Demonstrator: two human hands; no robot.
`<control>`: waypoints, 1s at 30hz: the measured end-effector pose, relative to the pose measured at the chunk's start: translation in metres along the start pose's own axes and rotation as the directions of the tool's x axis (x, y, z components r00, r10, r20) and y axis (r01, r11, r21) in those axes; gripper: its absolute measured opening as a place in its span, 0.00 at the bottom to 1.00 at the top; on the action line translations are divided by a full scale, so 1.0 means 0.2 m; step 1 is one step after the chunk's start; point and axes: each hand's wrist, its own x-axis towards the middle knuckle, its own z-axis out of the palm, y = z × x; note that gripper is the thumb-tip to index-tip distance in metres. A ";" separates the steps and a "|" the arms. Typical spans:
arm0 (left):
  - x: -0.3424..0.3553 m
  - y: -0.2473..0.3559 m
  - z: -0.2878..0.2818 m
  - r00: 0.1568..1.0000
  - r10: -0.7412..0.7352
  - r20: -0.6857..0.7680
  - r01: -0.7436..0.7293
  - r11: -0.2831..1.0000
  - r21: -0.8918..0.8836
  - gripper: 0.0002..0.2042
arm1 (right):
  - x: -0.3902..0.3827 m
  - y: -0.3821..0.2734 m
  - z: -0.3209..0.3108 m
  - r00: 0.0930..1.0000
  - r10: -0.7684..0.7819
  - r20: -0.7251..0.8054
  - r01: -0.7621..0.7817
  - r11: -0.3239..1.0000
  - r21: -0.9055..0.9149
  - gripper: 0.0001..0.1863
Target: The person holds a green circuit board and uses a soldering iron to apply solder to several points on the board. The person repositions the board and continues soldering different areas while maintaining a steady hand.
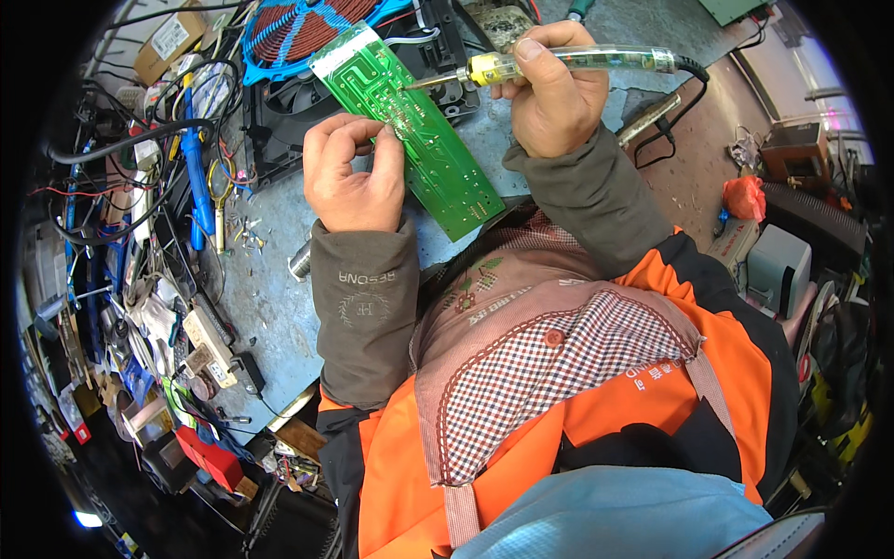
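Green circuit board (442, 172) slants above the worktop (279, 321), solder side up, its far end overlapping a dark housing with a fan (296, 101). Right hand (559, 104), off the board's upper right, pinches a clear-handled soldering iron (596, 60) between thumb and fingers; its tip (433, 83) reaches over the board's upper half, contact or slight gap, cannot tell. Left hand (357, 175) at the board's left long edge, fingers curled, thumb and forefinger close together near the joints; whether they pinch the edge or some small piece, cannot tell. Coil in a blue frame (307, 28) beyond the board's far end; blue pen-shaped tool (196, 177) well to the board's left. Reading: working the solder joints looks to be the step in hand. Next move seems to call for a steady board, the tip set squarely on one joint, left fingertips clear of hot metal
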 end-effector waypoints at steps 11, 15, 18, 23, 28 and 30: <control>0.00 0.00 -0.01 1.000 -0.006 0.004 0.006 0.998 -0.061 0.05 | 0.11 -0.36 -0.23 0.598 -0.799 -0.070 0.795 0.602 -0.072 0.15; 0.00 0.00 -0.01 1.000 -0.005 0.012 0.005 0.999 -0.047 0.05 | 0.06 -0.26 -0.40 0.931 -0.337 0.144 0.355 0.731 -0.583 0.11; 0.00 -0.01 0.01 0.999 -0.044 0.012 0.044 0.996 -0.077 0.03 | 0.06 -0.16 -0.43 0.950 -0.311 0.036 0.284 0.809 -0.514 0.10; -0.01 -0.02 -0.01 0.999 -0.035 0.022 0.037 0.997 -0.071 0.03 | 0.07 -0.09 -0.50 0.979 -0.206 0.003 0.175 0.824 -0.538 0.11; 0.01 -0.02 -0.01 1.000 -0.017 0.019 0.018 0.998 -0.055 0.05 | 0.08 -0.09 -0.50 0.988 -0.142 -0.061 0.095 0.869 -0.485 0.11; 0.00 -0.01 0.00 1.000 -0.024 0.018 0.025 0.997 -0.067 0.05 | 0.07 -0.10 -0.50 0.990 -0.111 -0.086 0.061 0.889 -0.453 0.11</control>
